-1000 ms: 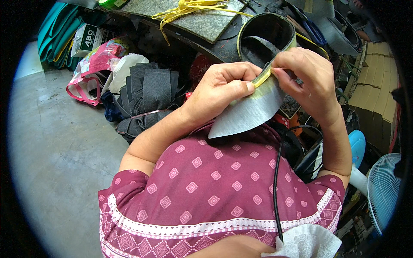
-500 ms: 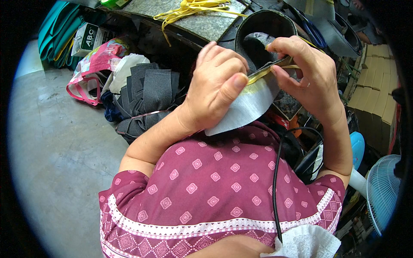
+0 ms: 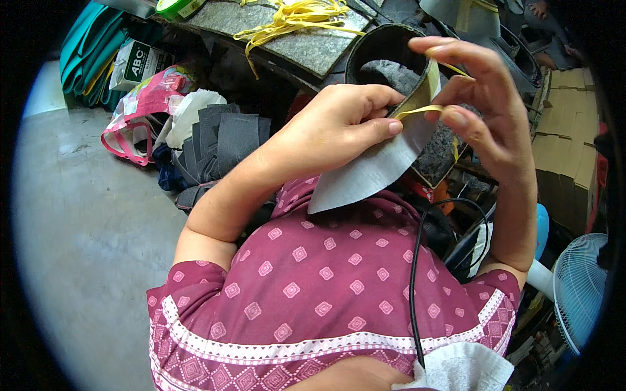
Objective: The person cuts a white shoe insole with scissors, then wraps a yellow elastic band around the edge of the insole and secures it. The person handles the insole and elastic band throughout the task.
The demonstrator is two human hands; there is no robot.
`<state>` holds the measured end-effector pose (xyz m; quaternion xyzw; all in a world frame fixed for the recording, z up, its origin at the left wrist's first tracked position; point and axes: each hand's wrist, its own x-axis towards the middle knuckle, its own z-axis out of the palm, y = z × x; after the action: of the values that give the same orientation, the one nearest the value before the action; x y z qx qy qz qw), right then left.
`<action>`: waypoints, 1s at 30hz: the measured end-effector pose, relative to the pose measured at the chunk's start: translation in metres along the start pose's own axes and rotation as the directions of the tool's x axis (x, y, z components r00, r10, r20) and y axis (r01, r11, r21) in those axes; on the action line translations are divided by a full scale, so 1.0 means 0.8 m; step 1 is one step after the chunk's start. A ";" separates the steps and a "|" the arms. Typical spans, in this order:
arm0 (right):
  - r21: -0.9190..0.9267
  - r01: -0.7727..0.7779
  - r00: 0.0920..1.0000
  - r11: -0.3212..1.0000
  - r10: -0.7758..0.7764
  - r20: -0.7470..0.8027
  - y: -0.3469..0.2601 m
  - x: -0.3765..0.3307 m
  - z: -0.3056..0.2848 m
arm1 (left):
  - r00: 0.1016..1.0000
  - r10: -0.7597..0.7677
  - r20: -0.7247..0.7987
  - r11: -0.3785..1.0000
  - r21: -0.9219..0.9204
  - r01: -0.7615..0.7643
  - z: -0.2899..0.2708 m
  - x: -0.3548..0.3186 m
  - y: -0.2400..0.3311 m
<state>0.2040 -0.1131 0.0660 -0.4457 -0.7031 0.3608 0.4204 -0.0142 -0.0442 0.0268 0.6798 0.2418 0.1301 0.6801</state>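
Note:
A curved piece of light grey sheet material (image 3: pixel 368 173) with a dark inner side is held up in front of my chest. Its dark part bends round into a loop at the far side. Along its edge, my left hand (image 3: pixel 345 124) is closed, thumb on the near side and fingers behind. A narrow yellow strip (image 3: pixel 419 111) runs from the left thumb tip to my right hand (image 3: pixel 486 98). Between the right thumb and a curled finger the strip is pinched, while the index finger stretches over the top of the edge. Yellowish marking shows on the sheet near the edge.
More yellow strips (image 3: pixel 290 23) lie loose on a grey stone-like slab (image 3: pixel 313 49) at the far side. Dark grey cut pieces (image 3: pixel 238 140) and a pink bag (image 3: pixel 130 124) are left, on the floor. A fan (image 3: pixel 580 293) and cardboard (image 3: pixel 564 130) stand right.
My left hand has moved right along the edge. The right hand has shifted slightly right, its fingers opening out from the edge, and the strip now spans between both hands.

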 end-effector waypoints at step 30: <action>-0.786 0.172 0.984 0.594 -0.135 0.114 -0.035 -0.011 -0.026 | 0.943 0.302 -0.139 0.943 0.188 -0.274 0.015 0.016 -0.011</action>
<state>0.2162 -0.1283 0.0962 -0.5156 -0.8343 -0.0156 0.1945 0.0017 -0.0483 0.0155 0.7489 0.2052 0.2641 0.5721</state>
